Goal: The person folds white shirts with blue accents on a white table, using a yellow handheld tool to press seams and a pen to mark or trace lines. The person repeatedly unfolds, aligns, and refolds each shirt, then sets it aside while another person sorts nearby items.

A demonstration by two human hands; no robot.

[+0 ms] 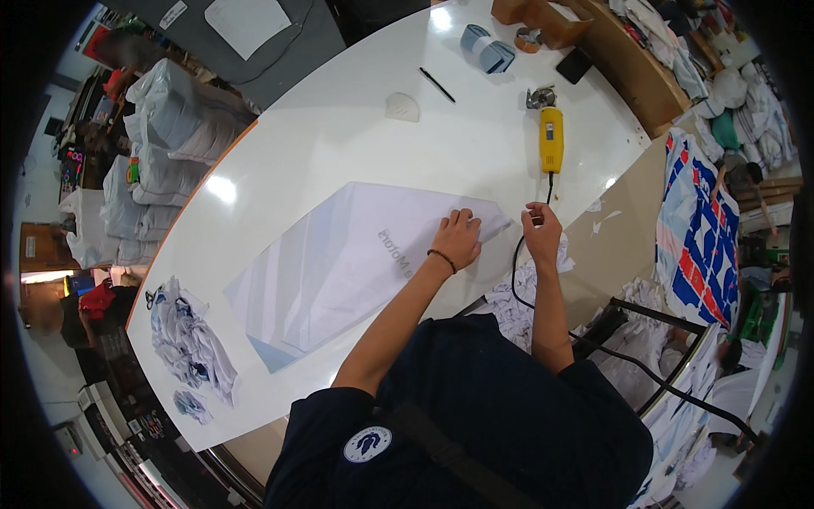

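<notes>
Pale lavender fabric [356, 246] with blue-grey stripes and faint lettering lies flat across the white table, its pieces layered. My left hand [459, 238] rests on its right part, fingers spread and pressing down. Just off the fabric's right tip is my right hand [541, 231], raised with its fingers curled together. Whatever those fingers may hold is too small to make out. Beyond this hand lies a yellow electric rotary cutter [551, 140], its metal blade head pointing away from me. The cutter's black cord [515, 270] passes close to my right hand and down beside my forearm.
Crumpled fabric [191, 339] lies at the table's left. Farther back are a pen [437, 85], a translucent curved piece [402, 107], a folded grey-blue bundle [487, 49], a tape roll [527, 40] and a phone [574, 65]. White scraps [521, 310] pile below the table's near edge.
</notes>
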